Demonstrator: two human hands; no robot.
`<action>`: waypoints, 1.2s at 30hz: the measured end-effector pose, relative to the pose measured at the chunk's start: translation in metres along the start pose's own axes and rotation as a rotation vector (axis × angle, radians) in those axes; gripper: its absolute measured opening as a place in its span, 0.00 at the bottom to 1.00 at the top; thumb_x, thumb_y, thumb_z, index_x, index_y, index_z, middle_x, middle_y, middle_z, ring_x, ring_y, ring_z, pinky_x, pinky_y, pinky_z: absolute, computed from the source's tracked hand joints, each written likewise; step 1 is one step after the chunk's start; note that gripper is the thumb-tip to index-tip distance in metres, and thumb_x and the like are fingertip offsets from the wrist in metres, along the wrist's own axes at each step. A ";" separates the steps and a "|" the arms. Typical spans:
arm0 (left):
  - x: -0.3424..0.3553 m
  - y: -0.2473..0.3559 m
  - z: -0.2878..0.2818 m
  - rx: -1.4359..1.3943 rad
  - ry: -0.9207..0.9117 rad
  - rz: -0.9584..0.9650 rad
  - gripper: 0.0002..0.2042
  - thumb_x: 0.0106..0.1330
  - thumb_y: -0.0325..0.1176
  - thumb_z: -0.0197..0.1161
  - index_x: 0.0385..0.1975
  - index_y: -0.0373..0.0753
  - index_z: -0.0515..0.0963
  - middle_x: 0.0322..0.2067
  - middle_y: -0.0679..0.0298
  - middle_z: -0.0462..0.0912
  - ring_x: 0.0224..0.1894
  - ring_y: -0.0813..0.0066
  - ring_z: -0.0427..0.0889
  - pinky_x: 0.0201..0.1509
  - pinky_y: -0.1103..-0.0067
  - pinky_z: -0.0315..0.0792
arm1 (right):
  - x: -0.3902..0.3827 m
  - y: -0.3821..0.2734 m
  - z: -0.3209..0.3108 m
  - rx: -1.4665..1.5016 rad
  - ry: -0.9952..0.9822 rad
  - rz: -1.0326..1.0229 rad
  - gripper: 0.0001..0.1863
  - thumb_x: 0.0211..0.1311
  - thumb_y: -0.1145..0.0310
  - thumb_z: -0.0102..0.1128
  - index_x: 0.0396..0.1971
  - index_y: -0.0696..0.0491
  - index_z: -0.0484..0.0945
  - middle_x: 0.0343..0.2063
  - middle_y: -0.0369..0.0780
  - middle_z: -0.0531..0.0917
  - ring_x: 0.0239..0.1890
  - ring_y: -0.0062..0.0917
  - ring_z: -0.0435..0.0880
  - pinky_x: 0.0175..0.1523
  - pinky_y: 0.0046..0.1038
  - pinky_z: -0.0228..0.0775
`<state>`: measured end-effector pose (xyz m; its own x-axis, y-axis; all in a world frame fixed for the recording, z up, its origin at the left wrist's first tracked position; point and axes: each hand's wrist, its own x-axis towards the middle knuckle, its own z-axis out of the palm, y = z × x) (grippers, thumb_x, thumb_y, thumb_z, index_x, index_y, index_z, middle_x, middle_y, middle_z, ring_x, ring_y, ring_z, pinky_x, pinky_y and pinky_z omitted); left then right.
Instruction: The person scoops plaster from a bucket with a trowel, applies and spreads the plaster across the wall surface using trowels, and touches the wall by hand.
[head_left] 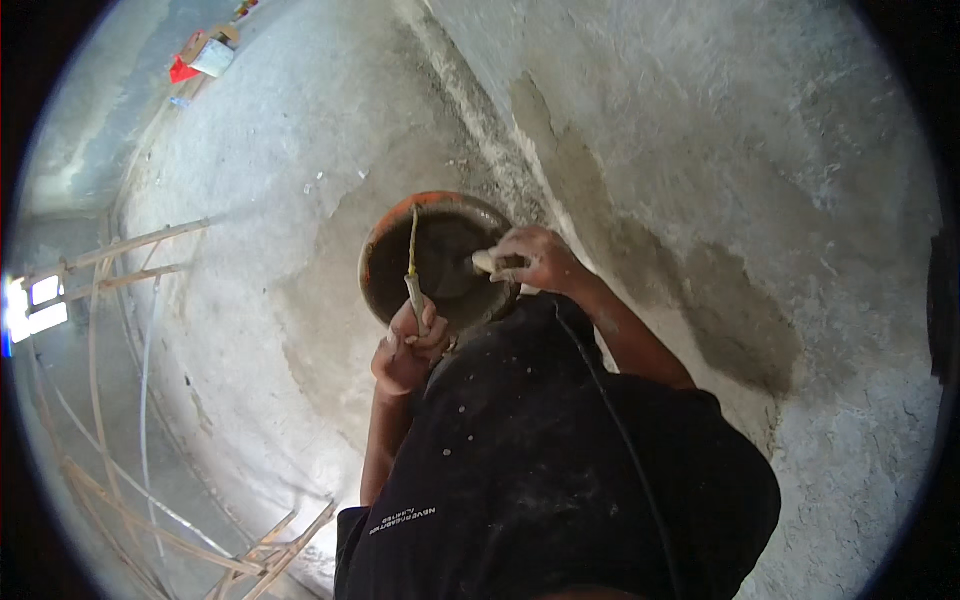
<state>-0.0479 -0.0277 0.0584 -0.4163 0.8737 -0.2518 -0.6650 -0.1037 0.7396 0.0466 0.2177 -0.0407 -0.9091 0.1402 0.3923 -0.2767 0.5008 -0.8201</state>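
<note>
A round bucket [366, 262] with an orange rim, crusted with grey, stands on the floor close in front of me. Dark grey material lies inside it. At the bucket's near left rim, my left hand [406, 347] is closed round the pale handle of a thin, narrow tool [413, 262]; its yellowish-brown upper part points away over the bucket, perhaps a blade seen edge-on. My right hand [540, 258], over the right rim, is closed on a pale, round-ended piece [486, 262] like a tool handle. The rest of that piece is hidden by my fingers.
A rough grey wall [700, 130] rises along the right, with darker damp patches [735, 310]. The concrete floor [230, 220] stretches left. Wooden poles and frames [270, 560] stand at the left and lower left. A box and red item [200, 57] lie far left.
</note>
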 end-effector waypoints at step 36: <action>-0.011 0.019 -0.032 -0.085 -0.016 0.038 0.26 0.54 0.60 0.58 0.35 0.42 0.63 0.17 0.78 0.54 0.17 0.90 0.48 0.20 0.87 0.42 | 0.106 -0.053 -0.021 1.119 0.225 0.264 0.25 0.68 0.61 0.44 0.60 0.58 0.59 0.54 0.49 0.71 0.59 0.36 0.70 0.66 0.40 0.58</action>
<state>-0.0759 -0.0541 0.0554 -0.4325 0.8760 -0.2136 -0.6993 -0.1764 0.6927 -0.0286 0.2238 0.0527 -0.9346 0.3318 0.1278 -0.3093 -0.5816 -0.7524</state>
